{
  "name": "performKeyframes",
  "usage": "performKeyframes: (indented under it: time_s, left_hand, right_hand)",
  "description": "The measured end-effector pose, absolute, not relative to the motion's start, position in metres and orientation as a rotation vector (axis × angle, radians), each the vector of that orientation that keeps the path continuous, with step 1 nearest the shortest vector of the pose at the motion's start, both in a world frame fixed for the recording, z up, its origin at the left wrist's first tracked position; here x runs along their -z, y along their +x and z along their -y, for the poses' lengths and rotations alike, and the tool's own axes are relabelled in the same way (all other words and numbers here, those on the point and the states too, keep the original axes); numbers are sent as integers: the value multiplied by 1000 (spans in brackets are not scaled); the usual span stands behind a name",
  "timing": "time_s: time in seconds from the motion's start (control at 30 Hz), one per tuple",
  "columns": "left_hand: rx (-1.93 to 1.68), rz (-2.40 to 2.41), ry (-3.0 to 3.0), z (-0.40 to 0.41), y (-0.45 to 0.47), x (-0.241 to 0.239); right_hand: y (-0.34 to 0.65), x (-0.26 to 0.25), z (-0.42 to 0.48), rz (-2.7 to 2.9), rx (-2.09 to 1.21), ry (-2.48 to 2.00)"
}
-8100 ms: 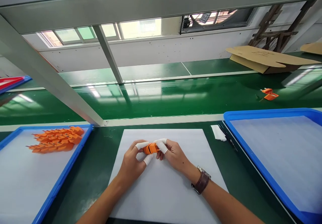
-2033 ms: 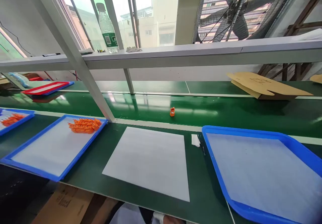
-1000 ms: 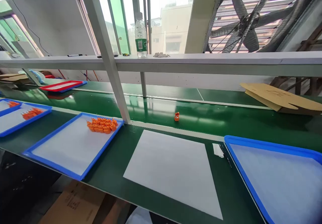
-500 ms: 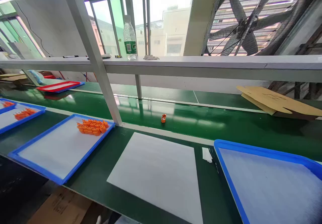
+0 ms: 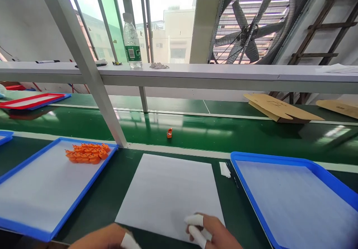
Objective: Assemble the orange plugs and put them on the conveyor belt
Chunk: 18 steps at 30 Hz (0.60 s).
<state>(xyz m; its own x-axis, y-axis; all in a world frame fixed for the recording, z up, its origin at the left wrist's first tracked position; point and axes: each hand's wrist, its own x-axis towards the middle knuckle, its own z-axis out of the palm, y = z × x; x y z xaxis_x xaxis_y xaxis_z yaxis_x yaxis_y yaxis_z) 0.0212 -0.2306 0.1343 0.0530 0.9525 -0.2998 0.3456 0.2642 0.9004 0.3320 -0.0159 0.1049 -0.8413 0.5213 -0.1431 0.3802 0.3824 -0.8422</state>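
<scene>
My right hand is over the near right part of a white sheet, its fingers curled and drawn together. White covers wrap its thumb and a finger. Anything between those fingertips is too hidden to make out. My left hand enters at the bottom edge, near the sheet's near left corner; a white cover shows on one finger, and its fingertips are cut off by the frame. To the left, a blue-rimmed tray bears a cluster of small orange plastic parts.
One small orange part sits on the green belt beyond the sheet. A blue tray with a white lining stands at right, beside a white scrap. A slanted metal post and a shelf holding a bottle cross ahead.
Both hands have come into view from the bottom edge. The view has turned right, so trays and belt items appear farther left. The orange parts remain in their tray.
</scene>
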Motion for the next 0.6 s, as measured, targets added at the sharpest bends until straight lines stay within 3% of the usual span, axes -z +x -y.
performKeyframes:
  time_s: [0.13, 0.37, 0.6]
  left_hand:
    - [-999, -1712, 1352, 127, -41, -155]
    - [-1143, -2158, 1189, -70, -108, -87]
    - [-1173, -2135, 1174, -146, -130, -70]
  right_hand:
    - [252, -115, -39, 2420, -1457, -605]
    - [182, -54, -96, 2079, -1854, -791]
    - [190, -7, -105, 1823, -1918, -755]
